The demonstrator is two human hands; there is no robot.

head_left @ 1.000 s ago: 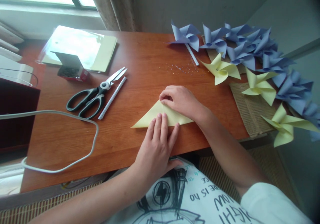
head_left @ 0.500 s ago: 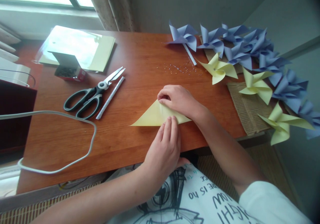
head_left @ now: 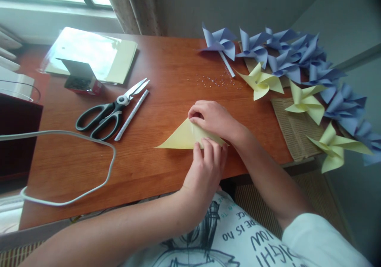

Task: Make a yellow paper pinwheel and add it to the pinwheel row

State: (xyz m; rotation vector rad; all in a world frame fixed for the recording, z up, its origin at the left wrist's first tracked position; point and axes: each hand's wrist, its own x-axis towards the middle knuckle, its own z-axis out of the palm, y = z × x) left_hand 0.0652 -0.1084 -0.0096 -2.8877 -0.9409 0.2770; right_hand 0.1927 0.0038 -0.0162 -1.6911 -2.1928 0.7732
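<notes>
From my seat, the biggest thing on the head view is the wooden counter (head_left: 143,171). Blue paper pinwheels (head_left: 287,62) crowd its far right corner and run down the right edge, with three yellow pinwheels (head_left: 305,102) in front of them, the nearest jutting past the edge. A stack of pale paper (head_left: 123,62), partly in shiny wrapping, lies at the far left corner, and ribbed cardboard (head_left: 284,118) sits at the near right corner.

The folded yellow paper (head_left: 178,136) is a triangle, well in from the near edge and right of the middle. My right hand (head_left: 214,118) pinches its top point between thumb and fingers. My left hand (head_left: 205,164) has its curled fingertips on the lower border, toward the right end — gripping or only pressing, I cannot tell (the thumb is hidden from me).

Toward the left edge lie black-handled scissors (head_left: 119,105), blades parted; behind them is a small box (head_left: 79,73), lid raised. A thin white stick (head_left: 131,115) lies just beside the scissors — and tiny flecks (head_left: 212,81) dot the far side.
</notes>
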